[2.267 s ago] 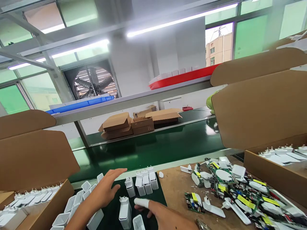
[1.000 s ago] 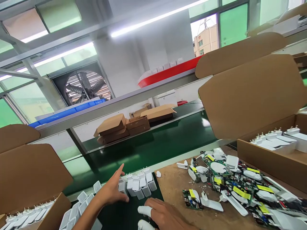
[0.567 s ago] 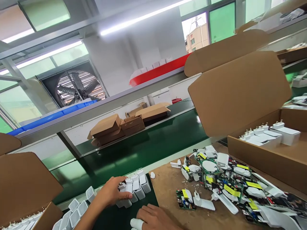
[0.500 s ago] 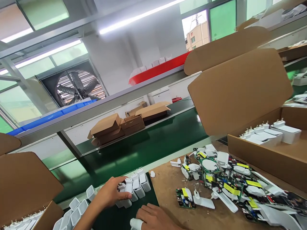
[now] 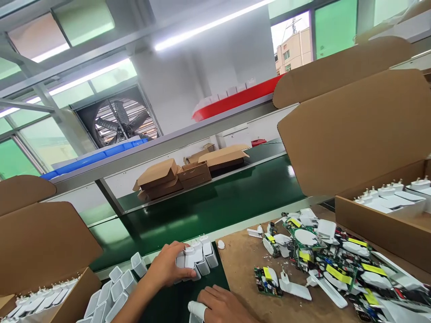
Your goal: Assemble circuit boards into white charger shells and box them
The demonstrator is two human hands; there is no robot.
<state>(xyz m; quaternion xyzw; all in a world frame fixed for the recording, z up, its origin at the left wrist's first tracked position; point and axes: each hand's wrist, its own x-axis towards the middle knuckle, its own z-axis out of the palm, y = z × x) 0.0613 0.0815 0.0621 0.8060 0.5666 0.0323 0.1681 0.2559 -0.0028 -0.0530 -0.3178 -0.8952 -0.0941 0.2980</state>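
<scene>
Left hand (image 5: pixel 171 265), fingers half-curled, clasps end of boxy white plastic charger row (image 5: pixel 201 256), likely for alignment; right hand (image 5: pixel 219 306) curled, hold unclear

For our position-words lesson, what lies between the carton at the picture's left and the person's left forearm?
In the head view, open-ended white casings lie between the carton and the left forearm.

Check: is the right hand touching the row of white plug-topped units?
Apart. The head view shows a strip of dark green mat between the knuckles of the right hand and the row of white plug-topped units.
</scene>
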